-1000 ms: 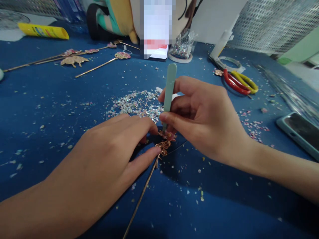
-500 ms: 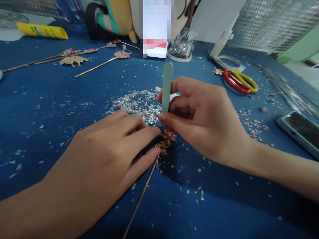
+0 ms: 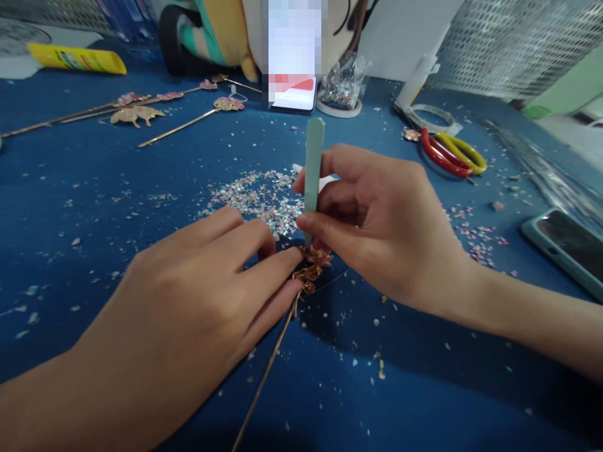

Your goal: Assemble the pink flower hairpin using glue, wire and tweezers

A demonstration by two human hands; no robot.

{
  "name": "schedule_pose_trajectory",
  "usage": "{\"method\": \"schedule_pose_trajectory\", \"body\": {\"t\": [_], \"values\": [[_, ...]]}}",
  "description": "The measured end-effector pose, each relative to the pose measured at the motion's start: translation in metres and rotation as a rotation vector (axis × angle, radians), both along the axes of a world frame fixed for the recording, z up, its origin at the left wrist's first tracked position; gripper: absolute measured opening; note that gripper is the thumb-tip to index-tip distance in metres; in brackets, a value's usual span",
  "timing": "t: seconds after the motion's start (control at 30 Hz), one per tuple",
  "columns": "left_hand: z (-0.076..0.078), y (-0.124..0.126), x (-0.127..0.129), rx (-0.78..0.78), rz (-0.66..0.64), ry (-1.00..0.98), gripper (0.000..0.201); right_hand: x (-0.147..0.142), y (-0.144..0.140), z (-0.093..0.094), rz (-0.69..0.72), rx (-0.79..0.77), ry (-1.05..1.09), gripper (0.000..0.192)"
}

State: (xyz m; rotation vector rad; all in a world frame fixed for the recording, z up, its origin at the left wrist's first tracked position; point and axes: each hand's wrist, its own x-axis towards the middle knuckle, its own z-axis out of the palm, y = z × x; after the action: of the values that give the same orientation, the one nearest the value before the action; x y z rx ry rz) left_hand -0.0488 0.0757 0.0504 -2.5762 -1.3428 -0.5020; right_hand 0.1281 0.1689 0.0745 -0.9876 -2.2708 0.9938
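Blue table [image 3: 94, 188] w/ flakes [image 3: 254, 198], hairpins [image 3: 183, 125]

On the table [image 3: 94, 207], the hairpin [image 3: 301, 282] lay at the centre between the left hand [image 3: 202, 295] and the right hand [image 3: 381, 226], with the heap of flakes [image 3: 254, 198] just behind it. The tweezers [image 3: 312, 169] stood upright above the hairpin's head. Finished hairpins [image 3: 155, 110] lay far back left, the pliers [image 3: 452, 154] back right, and a phone [image 3: 565, 248] at the right edge.
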Motion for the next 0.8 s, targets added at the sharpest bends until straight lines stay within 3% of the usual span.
{"method": "schedule_pose_trajectory", "body": {"t": [0.43,0.6,0.7,0.8], "values": [[-0.002,0.003,0.002,0.066,0.011,0.100,0.045,-0.001,-0.001,0.002,-0.019,0.027,-0.010,0.022],[-0.001,0.004,0.004,0.073,0.016,0.081,0.048,0.001,-0.005,0.006,-0.054,0.059,0.087,0.025],[0.001,0.005,0.003,0.038,0.017,0.051,0.050,0.007,-0.005,0.012,-0.027,0.174,0.134,0.026],[0.001,0.005,0.001,0.028,-0.032,0.066,0.053,0.015,-0.002,0.019,-0.010,0.414,-0.057,0.018]]}}
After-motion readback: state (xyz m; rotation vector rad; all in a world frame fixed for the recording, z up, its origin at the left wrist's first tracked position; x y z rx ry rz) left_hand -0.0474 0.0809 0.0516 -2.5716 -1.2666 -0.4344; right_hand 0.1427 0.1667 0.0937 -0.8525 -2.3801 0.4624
